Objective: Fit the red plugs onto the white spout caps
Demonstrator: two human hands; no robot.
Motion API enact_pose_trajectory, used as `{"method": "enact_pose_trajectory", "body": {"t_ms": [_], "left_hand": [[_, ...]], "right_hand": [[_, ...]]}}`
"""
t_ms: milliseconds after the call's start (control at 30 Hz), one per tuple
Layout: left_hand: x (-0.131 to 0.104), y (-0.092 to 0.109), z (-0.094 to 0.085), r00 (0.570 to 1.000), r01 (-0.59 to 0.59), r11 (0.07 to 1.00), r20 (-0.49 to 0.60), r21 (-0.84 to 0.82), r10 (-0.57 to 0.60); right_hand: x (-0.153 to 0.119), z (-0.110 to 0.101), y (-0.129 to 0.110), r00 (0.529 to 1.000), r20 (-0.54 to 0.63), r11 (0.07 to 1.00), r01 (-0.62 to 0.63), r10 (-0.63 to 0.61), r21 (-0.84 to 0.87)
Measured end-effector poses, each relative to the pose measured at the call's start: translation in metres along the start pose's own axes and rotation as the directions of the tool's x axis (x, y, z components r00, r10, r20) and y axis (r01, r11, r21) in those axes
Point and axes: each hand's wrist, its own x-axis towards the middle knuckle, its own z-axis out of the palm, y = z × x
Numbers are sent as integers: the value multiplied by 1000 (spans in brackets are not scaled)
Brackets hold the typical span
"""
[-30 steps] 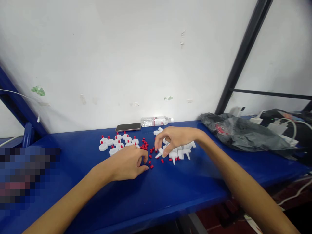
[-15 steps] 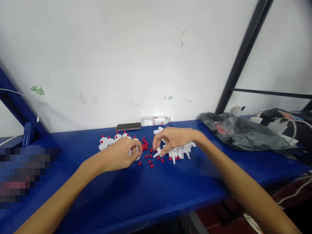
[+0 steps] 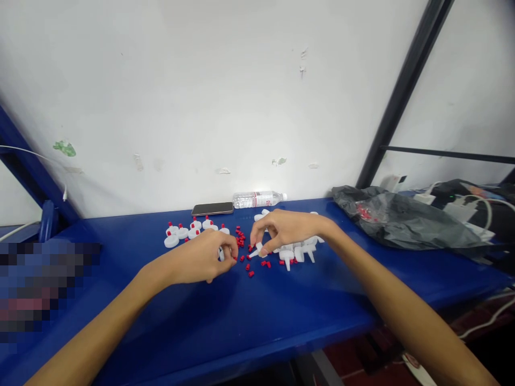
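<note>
My left hand [image 3: 201,259] hovers low over the blue table [image 3: 257,316], its fingertips pinched on a small red cap beside the scattered red caps [image 3: 245,252]. My right hand [image 3: 284,229] holds a white nozzle piece [image 3: 257,251] between thumb and fingers, its tip pointing toward my left hand. More white nozzle pieces [image 3: 300,252] lie under and to the right of my right hand. A group of white pieces with red caps on them [image 3: 189,231] stands behind my left hand.
A phone [image 3: 212,208] and a lying plastic water bottle [image 3: 259,200] rest against the white wall. A dark plastic bag [image 3: 394,217] with red bits sits at the right, with cables and chargers [image 3: 469,206] beyond it. A black post [image 3: 398,96] rises at the right.
My left hand moved from the red caps near the table's middle toward the capped pieces, then came back right with a red cap pinched. My right hand lifted a white nozzle piece slightly.
</note>
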Motion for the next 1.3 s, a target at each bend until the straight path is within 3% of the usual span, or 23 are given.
{"method": "enact_pose_trajectory", "body": {"t_ms": [100,267,467,800,1300], "left_hand": [[2,1,-3,993,-16,999,-121,-47,10],[9,-9,-6,962,-53,998,-268,18,56],[11,-16,-6,951,-77,995,-297,57,90],[7,-8,-8,925,-103,994,-370,-28,86],[3,-1,-13,918,-107,993,-389,-42,82]], "right_hand": [[2,2,-1,999,-34,999,13,-12,29],[5,7,-6,989,-149,994,32,-16,103],[6,8,-13,958,-286,990,38,1,132],[6,8,-15,943,-334,991,60,-18,116],[6,9,-13,936,-351,989,64,-14,131]]}}
